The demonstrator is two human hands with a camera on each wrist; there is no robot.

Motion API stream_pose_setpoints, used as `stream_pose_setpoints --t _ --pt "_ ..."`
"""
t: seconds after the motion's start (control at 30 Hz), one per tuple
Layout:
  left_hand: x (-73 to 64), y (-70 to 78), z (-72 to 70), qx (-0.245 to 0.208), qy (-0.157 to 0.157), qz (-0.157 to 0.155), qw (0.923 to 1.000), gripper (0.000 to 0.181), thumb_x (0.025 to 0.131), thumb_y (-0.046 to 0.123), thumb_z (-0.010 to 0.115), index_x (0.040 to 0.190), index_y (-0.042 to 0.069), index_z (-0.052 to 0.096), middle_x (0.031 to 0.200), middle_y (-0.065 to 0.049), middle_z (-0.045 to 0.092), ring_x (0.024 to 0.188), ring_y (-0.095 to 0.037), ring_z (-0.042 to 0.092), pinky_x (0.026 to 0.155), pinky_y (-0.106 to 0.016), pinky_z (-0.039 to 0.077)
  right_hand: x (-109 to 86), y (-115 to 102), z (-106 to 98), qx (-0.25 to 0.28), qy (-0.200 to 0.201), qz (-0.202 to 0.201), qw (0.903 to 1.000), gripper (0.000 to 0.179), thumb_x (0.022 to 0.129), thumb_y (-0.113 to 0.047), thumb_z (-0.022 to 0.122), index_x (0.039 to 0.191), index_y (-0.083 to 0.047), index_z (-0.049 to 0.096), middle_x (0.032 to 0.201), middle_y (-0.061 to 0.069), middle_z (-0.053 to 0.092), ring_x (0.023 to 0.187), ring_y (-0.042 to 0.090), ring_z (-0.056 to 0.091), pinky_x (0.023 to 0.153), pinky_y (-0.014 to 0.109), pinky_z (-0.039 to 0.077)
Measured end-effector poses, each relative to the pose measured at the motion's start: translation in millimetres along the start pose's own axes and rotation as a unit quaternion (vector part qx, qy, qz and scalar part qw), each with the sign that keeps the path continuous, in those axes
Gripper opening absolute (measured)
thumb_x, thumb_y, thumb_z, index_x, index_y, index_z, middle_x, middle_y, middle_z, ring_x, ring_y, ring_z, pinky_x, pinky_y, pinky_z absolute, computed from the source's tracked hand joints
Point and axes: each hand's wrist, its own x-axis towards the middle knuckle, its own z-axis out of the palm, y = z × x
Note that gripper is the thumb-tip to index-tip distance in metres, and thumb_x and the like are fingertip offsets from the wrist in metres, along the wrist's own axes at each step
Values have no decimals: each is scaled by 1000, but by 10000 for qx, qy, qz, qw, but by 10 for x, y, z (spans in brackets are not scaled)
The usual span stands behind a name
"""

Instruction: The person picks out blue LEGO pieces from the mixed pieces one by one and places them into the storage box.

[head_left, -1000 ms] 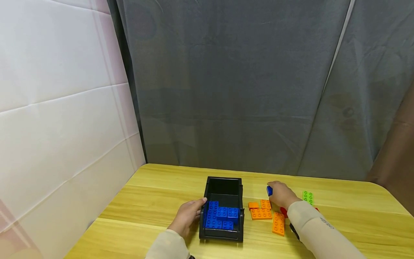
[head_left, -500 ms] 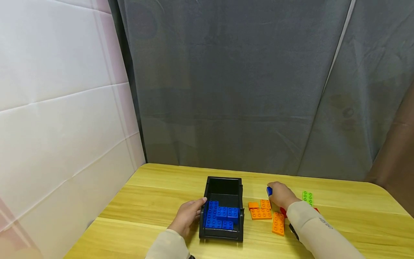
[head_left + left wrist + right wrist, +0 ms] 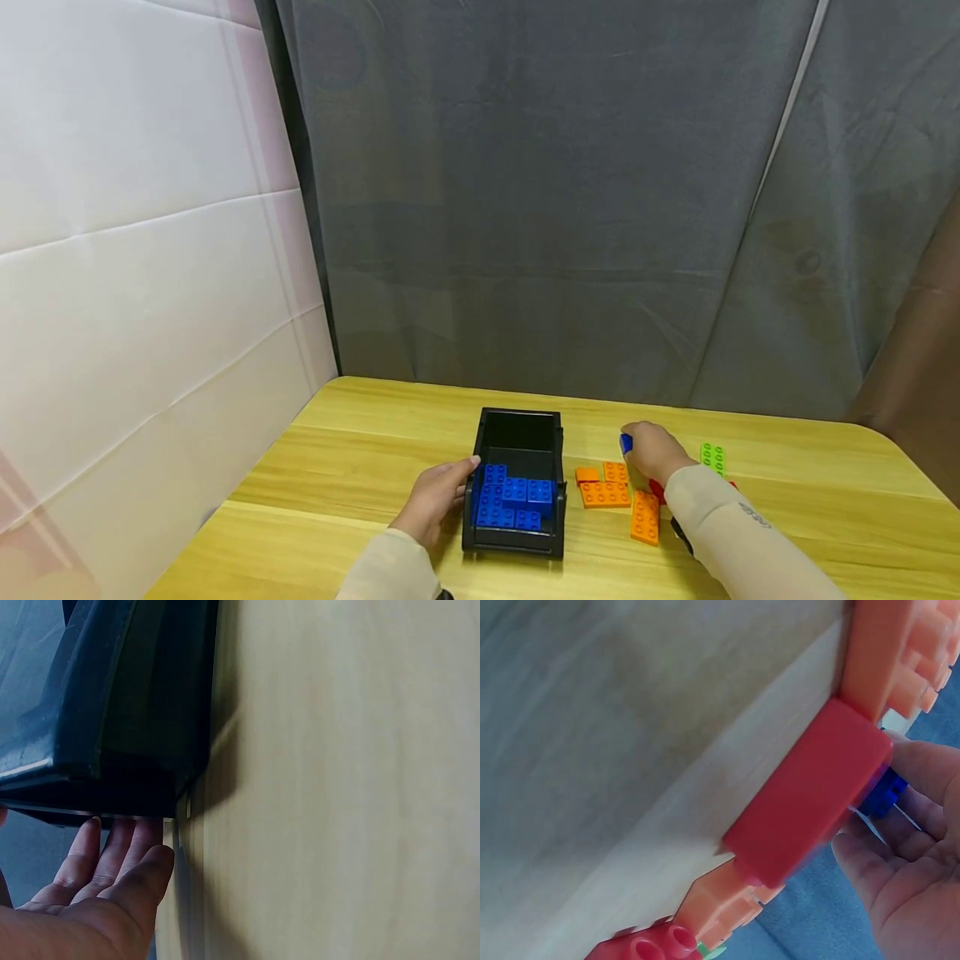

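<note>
A black bin (image 3: 522, 545) stands on the table with several blue building blocks (image 3: 497, 503) gathered in its near part. My left hand (image 3: 435, 500) rests against the bin's left side, thumb tip at the rim; in the left wrist view its fingers (image 3: 112, 859) lie fairly straight against the wall. At the right, my right hand (image 3: 654, 450) pinches a small blue block (image 3: 626, 443) over the table. The same blue block (image 3: 883, 793) shows between fingers and thumb in the right wrist view, partly hidden behind a red block (image 3: 810, 791).
Several orange blocks (image 3: 606, 495) lie between the bin and my right hand. A red block (image 3: 657, 490) is partly covered by my right wrist, and a lime green block (image 3: 713, 457) sits beyond it. A grey curtain (image 3: 525, 208) hangs behind the table (image 3: 375, 417).
</note>
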Motion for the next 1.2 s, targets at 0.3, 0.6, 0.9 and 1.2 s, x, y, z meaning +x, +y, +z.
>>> stream_pose_setpoints --t 0.3,0.6,0.9,1.2 --pt "13 -3 14 21 -2 -14 10000 65 93 42 60 125 -14 54 117 -22 64 108 -34 61 100 -50 45 10 65 3 85 35 81 9999 42 89 0 64 129 5 56 125 25 58 106 35 58 96 55 46" --pt "17 -15 31 -25 -6 32 10000 61 94 37 59 125 -15 53 118 -23 63 107 -33 62 98 -48 47 -19 123 -18 251 80 130 9996 40 89 1 62 128 7 56 123 25 59 99 33 58 96 57 46" --pt "13 -18 33 7 28 -62 10000 65 92 42 61 125 -13 54 118 -22 63 108 -33 61 100 -50 45 -35 105 -106 109 321 -217 9992 42 87 -4 68 125 8 57 118 25 62 98 34 60 92 56 49" --pt "17 -23 33 20 23 -27 10000 63 93 41 61 124 -13 55 115 -19 65 107 -32 62 99 -49 46 -21 103 -141 64 418 -291 9987 42 88 -6 68 126 7 57 119 25 62 101 35 61 92 56 48"
